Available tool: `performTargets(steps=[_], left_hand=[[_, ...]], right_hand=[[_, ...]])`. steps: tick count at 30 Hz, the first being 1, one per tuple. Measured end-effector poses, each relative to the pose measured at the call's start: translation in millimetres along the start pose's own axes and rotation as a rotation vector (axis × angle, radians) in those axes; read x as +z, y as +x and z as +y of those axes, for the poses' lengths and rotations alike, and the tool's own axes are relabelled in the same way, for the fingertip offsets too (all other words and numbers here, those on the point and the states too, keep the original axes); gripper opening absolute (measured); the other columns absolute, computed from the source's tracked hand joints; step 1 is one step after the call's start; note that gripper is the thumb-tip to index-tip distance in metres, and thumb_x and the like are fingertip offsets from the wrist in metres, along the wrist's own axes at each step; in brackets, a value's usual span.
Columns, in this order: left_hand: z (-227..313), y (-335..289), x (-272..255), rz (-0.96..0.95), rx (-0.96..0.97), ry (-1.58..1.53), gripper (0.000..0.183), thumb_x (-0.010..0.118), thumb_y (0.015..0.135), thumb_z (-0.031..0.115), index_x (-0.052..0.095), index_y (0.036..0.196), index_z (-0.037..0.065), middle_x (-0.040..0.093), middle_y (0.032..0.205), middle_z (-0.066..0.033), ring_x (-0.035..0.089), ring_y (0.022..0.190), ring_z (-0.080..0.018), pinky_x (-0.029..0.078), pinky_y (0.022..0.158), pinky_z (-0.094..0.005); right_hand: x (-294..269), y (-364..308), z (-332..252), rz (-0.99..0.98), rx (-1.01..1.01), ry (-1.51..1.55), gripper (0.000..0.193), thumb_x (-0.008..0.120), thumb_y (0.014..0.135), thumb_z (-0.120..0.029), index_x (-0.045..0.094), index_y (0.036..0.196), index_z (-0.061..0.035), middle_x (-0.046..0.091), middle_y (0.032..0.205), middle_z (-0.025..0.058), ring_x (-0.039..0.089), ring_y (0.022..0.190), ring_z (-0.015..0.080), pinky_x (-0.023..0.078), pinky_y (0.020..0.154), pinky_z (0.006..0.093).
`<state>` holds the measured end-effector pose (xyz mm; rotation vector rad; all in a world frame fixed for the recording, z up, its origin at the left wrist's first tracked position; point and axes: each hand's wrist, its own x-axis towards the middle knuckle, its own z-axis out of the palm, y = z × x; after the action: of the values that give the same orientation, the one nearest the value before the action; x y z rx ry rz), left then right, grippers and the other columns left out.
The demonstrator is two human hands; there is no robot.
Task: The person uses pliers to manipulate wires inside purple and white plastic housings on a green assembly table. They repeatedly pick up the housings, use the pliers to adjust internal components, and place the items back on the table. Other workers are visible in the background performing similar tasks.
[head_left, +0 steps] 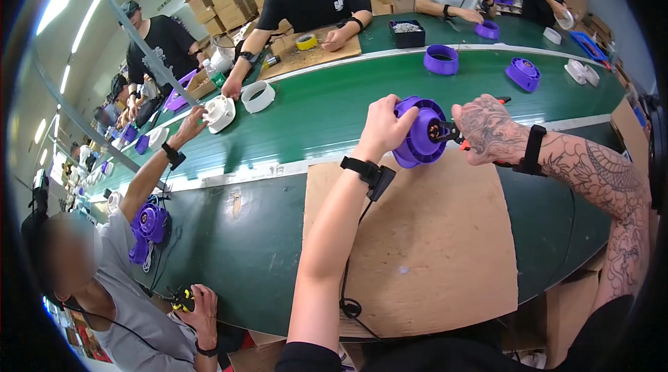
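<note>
Clamping the left hand point(386, 125) on a purple housing point(417, 152) and the right hand point(483, 128) on pliers point(442, 132), above cardboard point(417, 247) by the bench's point(243, 247) far edge. Facing a purple ring point(441, 68) and a white ring point(259, 104) on the conveyor point(341, 107). Covering the handles point(464, 144) partly, leaving tip contact unclear.

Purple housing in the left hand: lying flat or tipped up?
Tipped up: the left hand holds the purple housing with its round face turned toward the pliers.
</note>
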<state>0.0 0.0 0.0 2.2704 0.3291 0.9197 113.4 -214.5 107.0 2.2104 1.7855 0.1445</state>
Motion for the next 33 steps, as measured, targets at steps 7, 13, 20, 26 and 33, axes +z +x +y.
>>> performTargets(steps=[7,13,20,26,33], left_hand=[[3.5,1.6,-2.0,0.096,0.083,0.063,0.044,0.071,0.088,0.033,0.069,0.100,-0.009,0.071,0.090,-0.0312,0.070,0.087,-0.0454,0.055,0.078,-0.0474],[7.6,-1.8,0.5,0.120,0.114,0.065,0.040,0.073,0.086,0.030,0.066,0.091,-0.009,0.068,0.086,-0.0290,0.067,0.082,-0.0457,0.053,0.078,-0.0480],[-0.2,-3.6,-5.6,0.138,0.088,0.093,0.042,0.072,0.087,0.031,0.066,0.095,-0.010,0.068,0.084,-0.0275,0.067,0.079,-0.0433,0.052,0.076,-0.0468],[10.0,2.7,18.6,0.172,0.080,0.023,0.041,0.070,0.090,0.031,0.066,0.097,-0.009,0.069,0.085,-0.0264,0.067,0.080,-0.0421,0.052,0.077,-0.0473],[-15.9,0.9,-0.3,0.172,0.023,0.096,0.040,0.069,0.091,0.032,0.067,0.100,-0.008,0.070,0.084,-0.0221,0.067,0.079,-0.0346,0.052,0.076,-0.0431]], right_hand=[[25.6,6.3,2.2,0.219,0.015,-0.087,0.042,0.080,0.058,-0.021,0.059,0.090,-0.0032,0.071,0.079,0.0140,0.072,0.076,0.0310,0.049,0.076,0.0395],[27.2,-1.9,7.6,0.272,-0.092,0.131,0.039,0.075,0.063,-0.028,0.065,0.088,0.0010,0.071,0.082,0.0187,0.072,0.079,0.0382,0.056,0.075,0.0449],[43.5,2.3,9.4,0.230,-0.075,0.258,0.044,0.070,0.064,-0.024,0.054,0.098,0.0009,0.068,0.086,0.0206,0.068,0.084,0.0384,0.049,0.080,0.0466],[33.3,-20.8,8.6,0.237,0.084,0.121,0.050,0.076,0.065,-0.030,0.058,0.098,0.0019,0.069,0.084,0.0190,0.069,0.084,0.0353,0.045,0.083,0.0456],[32.7,-19.7,25.9,0.145,-0.023,0.201,0.050,0.075,0.064,-0.029,0.056,0.101,-0.0013,0.065,0.090,0.0177,0.063,0.089,0.0339,0.041,0.088,0.0443]])
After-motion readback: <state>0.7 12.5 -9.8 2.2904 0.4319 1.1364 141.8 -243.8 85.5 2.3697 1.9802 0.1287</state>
